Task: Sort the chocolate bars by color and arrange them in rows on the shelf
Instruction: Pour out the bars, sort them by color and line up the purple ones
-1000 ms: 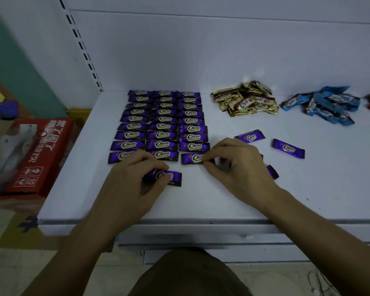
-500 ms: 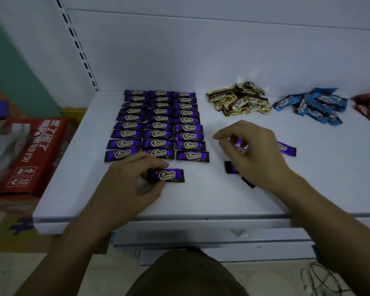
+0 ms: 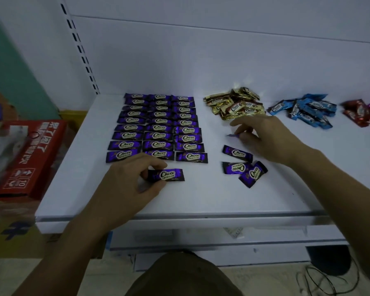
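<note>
Head view: left hand [image 3: 124,184] is pinching a purple bar [image 3: 167,175] just in front of the purple grid [image 3: 158,127] on the shelf [image 3: 201,199]. It's crowding the grid's front row, so it's probably risking a skew. Right hand [image 3: 265,137], right of the grid, is curling over a loose bar [image 3: 232,135]; can't tell if it's gripping. Red carton [image 3: 30,150], left of the grid, isn't showing its contents.

"Choco" on purple bars [image 3: 159,127]
</note>
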Tool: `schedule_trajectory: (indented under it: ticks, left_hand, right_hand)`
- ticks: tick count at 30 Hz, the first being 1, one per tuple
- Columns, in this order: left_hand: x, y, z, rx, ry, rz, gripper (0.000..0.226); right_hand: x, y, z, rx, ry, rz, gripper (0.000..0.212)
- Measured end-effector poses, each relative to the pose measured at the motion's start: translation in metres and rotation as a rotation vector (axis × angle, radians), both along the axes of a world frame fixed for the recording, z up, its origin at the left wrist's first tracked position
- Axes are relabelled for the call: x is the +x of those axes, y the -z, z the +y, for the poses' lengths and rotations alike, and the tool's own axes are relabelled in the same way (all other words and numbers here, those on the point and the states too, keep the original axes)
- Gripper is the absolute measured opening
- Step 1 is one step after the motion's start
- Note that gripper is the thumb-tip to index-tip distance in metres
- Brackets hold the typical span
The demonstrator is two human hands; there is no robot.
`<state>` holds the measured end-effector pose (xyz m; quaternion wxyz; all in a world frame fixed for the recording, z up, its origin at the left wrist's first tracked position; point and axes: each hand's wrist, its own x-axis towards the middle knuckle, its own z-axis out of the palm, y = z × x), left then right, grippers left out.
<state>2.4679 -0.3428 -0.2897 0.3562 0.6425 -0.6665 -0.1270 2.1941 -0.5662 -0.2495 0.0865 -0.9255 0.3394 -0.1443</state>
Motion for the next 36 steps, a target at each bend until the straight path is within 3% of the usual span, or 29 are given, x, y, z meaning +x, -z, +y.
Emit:
schedule_trajectory:
  ticks: [3, 6, 12, 20, 25, 36]
  left_hand:
    - [0.001, 0.0, 0.001, 0.005, -0.023, 0.001, 0.029]
    - [0.004, -0.004, 0.002, 0.028, 0.011, -0.012, 0.025]
    - [0.037, -0.016, 0.017, 0.111, 0.054, -0.018, 0.022]
    - [0.08, -0.021, 0.043, 0.114, -0.051, -0.043, 0.018]
    - [0.077, -0.013, 0.046, 0.07, -0.086, 0.012, 0.016]
    - [0.076, -0.012, 0.041, 0.068, -0.156, -0.018, 0.016]
  right_hand:
    - [0.006, -0.01, 0.013, 0.116, 0.092, -0.261, 0.027]
    - [0.02, -0.026, 0.034, 0.335, 0.049, -0.442, 0.026]
    - [0.054, -0.032, 0.073, 0.577, -0.086, -0.464, 0.026]
    - [0.104, 0.007, 0.124, 0.276, -0.243, -0.227, 0.027]
    - [0.115, 0.033, 0.131, -0.028, -0.202, -0.319, 0.024]
    - [0.098, 0.041, 0.131, -0.018, -0.169, -0.263, 0.014]
